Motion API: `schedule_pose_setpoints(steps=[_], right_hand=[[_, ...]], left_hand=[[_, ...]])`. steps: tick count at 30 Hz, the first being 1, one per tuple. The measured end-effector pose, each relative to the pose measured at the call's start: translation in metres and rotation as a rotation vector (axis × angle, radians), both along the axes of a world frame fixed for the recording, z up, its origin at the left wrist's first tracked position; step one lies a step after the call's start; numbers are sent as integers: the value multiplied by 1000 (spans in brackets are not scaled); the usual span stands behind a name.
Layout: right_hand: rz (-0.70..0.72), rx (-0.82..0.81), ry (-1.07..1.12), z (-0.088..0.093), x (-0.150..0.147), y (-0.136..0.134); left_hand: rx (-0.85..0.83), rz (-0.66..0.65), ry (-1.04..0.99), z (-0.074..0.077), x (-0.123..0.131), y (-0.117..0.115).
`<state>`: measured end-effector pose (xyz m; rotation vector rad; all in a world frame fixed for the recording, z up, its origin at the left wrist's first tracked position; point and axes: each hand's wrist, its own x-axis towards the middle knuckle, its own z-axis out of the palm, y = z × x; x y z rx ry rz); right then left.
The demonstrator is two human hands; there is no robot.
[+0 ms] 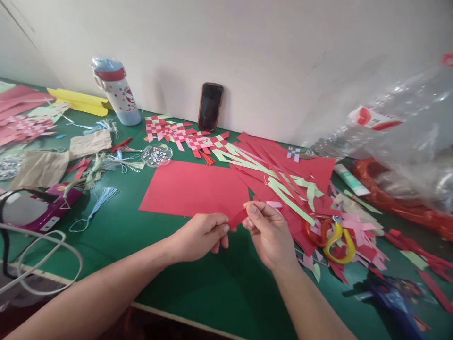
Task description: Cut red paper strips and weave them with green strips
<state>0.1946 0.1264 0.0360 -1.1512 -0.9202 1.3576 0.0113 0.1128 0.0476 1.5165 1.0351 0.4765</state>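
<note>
My left hand (pixel 202 233) and my right hand (pixel 269 232) meet over the green table (pixel 198 278), both pinching a short red paper strip (pixel 238 218) between their fingertips. Just beyond the strip lies a flat red paper sheet (pixel 193 189). To the right of it is a heap of red and pale green paper strips (pixel 283 179). Scissors with red and yellow handles (pixel 332 238) lie close to my right hand.
Woven red-and-white paper mats (pixel 180 132), a phone leaning on the wall (pixel 210 106), a bottle (pixel 116 89), a dish of beads (pixel 156 155), tassels (pixel 102 196), a purple device with cables (pixel 38 212), a glue gun (pixel 392 295) and a plastic bag (pixel 406 137) surround the work area.
</note>
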Motion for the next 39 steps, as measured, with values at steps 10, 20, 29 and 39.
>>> schedule_pose_setpoints(steps=[10,20,29,39], right_hand=[[-67,278,-412,-8,16,4],[-160,311,-848,-2,31,13],[-79,193,-1285,20,89,58],[10,-20,-1675,5,116,138]], left_hand=[[66,-8,77,2,-3,4],[408,174,492,3,-34,23],[618,302,834,-14,-57,37],[844,386,695,-6,-39,27]])
